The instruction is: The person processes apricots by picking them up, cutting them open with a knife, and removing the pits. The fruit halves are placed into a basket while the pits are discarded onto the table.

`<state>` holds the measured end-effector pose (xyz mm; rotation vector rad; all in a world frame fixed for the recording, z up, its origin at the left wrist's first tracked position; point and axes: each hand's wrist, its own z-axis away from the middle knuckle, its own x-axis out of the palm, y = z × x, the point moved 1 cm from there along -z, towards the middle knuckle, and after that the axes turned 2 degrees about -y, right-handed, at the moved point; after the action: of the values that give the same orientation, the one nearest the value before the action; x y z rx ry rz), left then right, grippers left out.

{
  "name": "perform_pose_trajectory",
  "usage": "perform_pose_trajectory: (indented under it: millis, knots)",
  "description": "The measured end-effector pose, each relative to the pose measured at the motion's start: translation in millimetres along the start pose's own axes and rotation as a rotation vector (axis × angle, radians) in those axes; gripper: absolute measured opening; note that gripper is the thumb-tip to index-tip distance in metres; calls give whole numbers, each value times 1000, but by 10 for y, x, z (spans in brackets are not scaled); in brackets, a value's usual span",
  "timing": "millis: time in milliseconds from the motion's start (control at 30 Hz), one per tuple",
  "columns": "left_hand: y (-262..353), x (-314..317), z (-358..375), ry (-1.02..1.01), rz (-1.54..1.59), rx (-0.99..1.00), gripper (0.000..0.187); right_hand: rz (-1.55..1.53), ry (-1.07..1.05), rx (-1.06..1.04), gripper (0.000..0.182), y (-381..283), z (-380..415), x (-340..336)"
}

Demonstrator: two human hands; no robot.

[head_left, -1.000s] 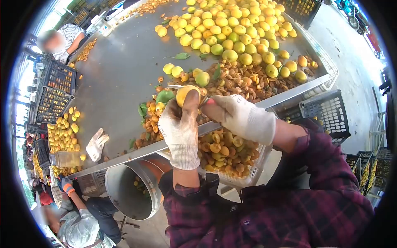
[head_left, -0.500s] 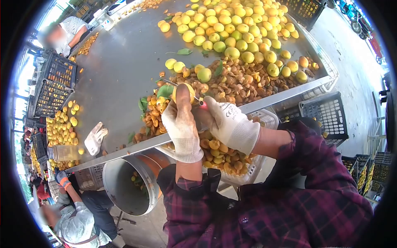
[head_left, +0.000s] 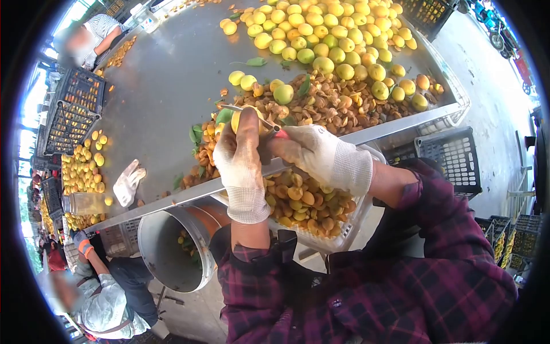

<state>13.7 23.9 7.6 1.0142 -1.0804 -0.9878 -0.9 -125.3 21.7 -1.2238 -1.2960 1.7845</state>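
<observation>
In my gloved left hand [head_left: 239, 172] is a yellow apricot [head_left: 235, 121], with the thumb lying over its top. My gloved right hand [head_left: 321, 155] is closed around the red handle of a knife [head_left: 281, 134]. The metal blade runs across the fruit, and its tip shows beyond the far side; how deep it sits cannot be made out. Both hands hover above the table's front edge. Behind them lies a heap of brown pits [head_left: 338, 109], with split apricot pieces beside my left hand. Below my right hand, a white basket [head_left: 347, 228] holds halved apricots [head_left: 309, 203].
Whole apricots [head_left: 326, 34] are piled at the back of the metal table [head_left: 166, 86]. An empty white glove [head_left: 129, 182] lies to the left. A large metal bucket [head_left: 172, 252] stands below the edge. Co-workers sit at left, near black crates [head_left: 71, 123]; another crate [head_left: 450, 157] stands right.
Both hands have shifted slightly, the left one leftward with the apricot. More of the knife's metal shows around the fruit, and my right wrist has swung to the right.
</observation>
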Motion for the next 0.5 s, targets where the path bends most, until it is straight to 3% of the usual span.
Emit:
perform_pose_trajectory:
  millis: [67,133,200,300,400,500]
  knots:
    - [-5,-17,-31,-2,-2,131,40,0,-40,20,32,14,6,-20]
    - [-21,10,-31,-19,57,135,34,12,-40,8,34,17,8,-17]
    - [-9,12,-6,73,84,1,29,24,-47,-9,35,28,4,37]
    - [-146,-26,-84,110,186,49,34,261,160,-190,40,163,18,266]
    - [-16,-32,-42,50,204,-95,41,346,117,-153,44,155,11,240]
    - [-25,-37,-42,53,95,-25,40,310,148,-230,45,222,4,234]
